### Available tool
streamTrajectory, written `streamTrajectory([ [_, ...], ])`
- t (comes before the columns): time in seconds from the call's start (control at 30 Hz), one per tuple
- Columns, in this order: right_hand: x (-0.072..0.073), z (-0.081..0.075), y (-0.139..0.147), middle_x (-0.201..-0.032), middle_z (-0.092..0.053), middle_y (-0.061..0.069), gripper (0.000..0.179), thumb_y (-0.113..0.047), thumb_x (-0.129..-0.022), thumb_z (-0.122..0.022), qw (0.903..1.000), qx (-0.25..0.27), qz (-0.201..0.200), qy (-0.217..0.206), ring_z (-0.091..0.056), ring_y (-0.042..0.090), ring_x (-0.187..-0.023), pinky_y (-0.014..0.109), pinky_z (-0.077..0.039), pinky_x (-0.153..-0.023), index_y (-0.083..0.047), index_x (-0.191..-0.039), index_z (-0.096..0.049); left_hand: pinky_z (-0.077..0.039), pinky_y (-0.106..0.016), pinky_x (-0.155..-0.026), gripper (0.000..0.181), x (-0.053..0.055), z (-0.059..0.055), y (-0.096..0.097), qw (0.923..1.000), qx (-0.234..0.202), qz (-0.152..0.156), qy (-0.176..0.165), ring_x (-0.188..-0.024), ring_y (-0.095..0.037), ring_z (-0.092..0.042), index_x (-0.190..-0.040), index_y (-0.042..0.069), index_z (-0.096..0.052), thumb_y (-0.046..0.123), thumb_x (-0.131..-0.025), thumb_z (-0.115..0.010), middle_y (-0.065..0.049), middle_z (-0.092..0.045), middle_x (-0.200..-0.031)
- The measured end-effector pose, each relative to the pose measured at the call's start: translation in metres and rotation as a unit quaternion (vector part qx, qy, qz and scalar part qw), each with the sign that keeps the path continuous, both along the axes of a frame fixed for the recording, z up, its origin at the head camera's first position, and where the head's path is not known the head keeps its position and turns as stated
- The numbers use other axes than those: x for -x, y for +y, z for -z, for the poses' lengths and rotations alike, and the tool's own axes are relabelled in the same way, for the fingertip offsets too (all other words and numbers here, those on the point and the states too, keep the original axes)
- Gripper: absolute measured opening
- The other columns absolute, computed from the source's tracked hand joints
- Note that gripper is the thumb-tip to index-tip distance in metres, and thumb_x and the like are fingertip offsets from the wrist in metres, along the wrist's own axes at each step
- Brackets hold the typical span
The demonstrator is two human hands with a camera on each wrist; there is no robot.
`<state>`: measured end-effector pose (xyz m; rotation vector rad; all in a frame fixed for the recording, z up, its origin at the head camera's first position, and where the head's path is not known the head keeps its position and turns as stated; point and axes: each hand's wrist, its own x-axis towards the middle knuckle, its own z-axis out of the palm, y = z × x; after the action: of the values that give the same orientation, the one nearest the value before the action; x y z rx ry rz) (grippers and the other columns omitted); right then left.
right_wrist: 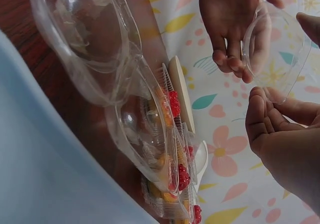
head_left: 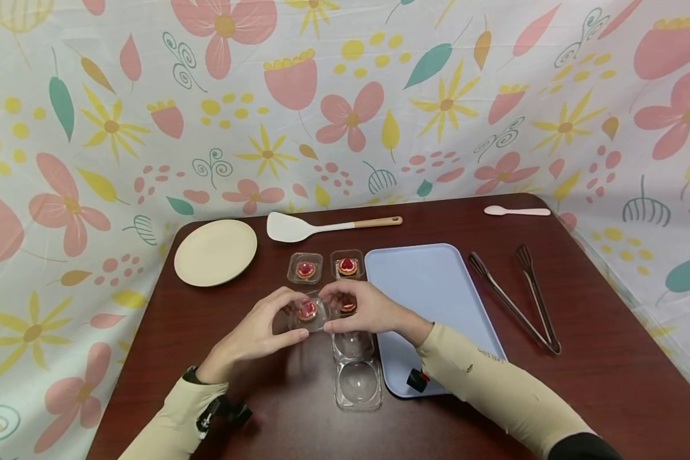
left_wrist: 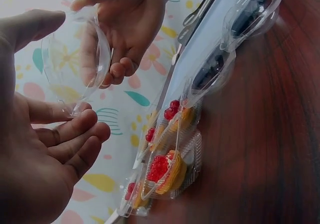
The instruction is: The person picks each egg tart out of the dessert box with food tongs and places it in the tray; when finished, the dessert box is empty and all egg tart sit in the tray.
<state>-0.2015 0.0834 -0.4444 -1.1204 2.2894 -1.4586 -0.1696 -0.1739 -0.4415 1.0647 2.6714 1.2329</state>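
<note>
Between both hands is a clear round plastic lid (left_wrist: 102, 58), raised over the table in the wrist views. My left hand (head_left: 262, 324) holds its left side between thumb and fingertips, and my right hand (head_left: 363, 308) grips the opposite side. Through the clear plastic in the head view shows a red-topped tart (head_left: 307, 310) in a clear container. Another tart (head_left: 348, 306) is partly hidden behind the right fingers. Farther back, a left tart (head_left: 305, 269) and a right tart (head_left: 347, 266) sit in their own clear containers.
Right of the tarts lies a blue tray (head_left: 420, 281), its near edge under the right forearm. Two clear plastic pieces (head_left: 359, 384) lie nearer me. Around them are a cream plate (head_left: 215, 252), a white spatula (head_left: 290, 227), metal tongs (head_left: 514, 306) and a pink spoon (head_left: 517, 211).
</note>
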Motion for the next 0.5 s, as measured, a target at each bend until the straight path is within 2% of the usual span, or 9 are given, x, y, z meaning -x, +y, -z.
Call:
streamTrajectory([
  [0.17, -0.003, 0.001, -0.001, -0.101, -0.066, 0.007, 0.054, -0.026, -0.076, -0.082, 0.9998, -0.01, -0.006, 0.019, -0.059, 0.013, -0.091, 0.045, -0.054, -0.083, -0.002, -0.12, -0.062, -0.051, -0.033, -0.085, 0.051, -0.001, 0.002, -0.001, 0.9998, 0.005, 0.005, 0.021, -0.098, -0.014, -0.059, -0.126, 0.009, -0.059, 0.031, -0.083, -0.075, -0.001, -0.06, -0.112],
  [0.27, -0.005, 0.002, -0.001, -0.1, -0.065, 0.002, 0.055, -0.03, -0.074, -0.083, 0.9987, -0.03, -0.001, 0.042, -0.059, 0.011, -0.091, 0.042, -0.054, -0.082, -0.005, -0.12, -0.063, -0.05, -0.032, -0.085, 0.054, -0.003, 0.003, -0.002, 0.9995, 0.011, 0.002, 0.031, -0.098, -0.012, -0.058, -0.126, 0.007, -0.059, 0.032, -0.081, -0.077, -0.001, -0.06, -0.111],
  [0.4, -0.008, 0.004, -0.002, -0.102, -0.065, 0.0, 0.058, -0.037, -0.073, -0.083, 0.9955, -0.059, 0.006, 0.074, -0.058, 0.008, -0.092, 0.038, -0.054, -0.082, -0.011, -0.121, -0.062, -0.05, -0.033, -0.087, 0.059, -0.006, 0.004, -0.003, 0.999, 0.03, -0.006, 0.032, -0.099, -0.009, -0.058, -0.126, 0.007, -0.059, 0.034, -0.078, -0.079, -0.004, -0.06, -0.113],
  [0.5, -0.011, 0.005, -0.004, -0.107, -0.065, 0.002, 0.063, -0.042, -0.073, -0.083, 0.9922, -0.079, 0.006, 0.096, -0.057, 0.007, -0.094, 0.034, -0.053, -0.083, -0.011, -0.123, -0.062, -0.051, -0.034, -0.089, 0.061, -0.008, 0.007, -0.005, 0.9984, 0.049, -0.01, 0.026, -0.102, -0.009, -0.058, -0.127, 0.008, -0.059, 0.037, -0.077, -0.081, -0.003, -0.06, -0.116],
])
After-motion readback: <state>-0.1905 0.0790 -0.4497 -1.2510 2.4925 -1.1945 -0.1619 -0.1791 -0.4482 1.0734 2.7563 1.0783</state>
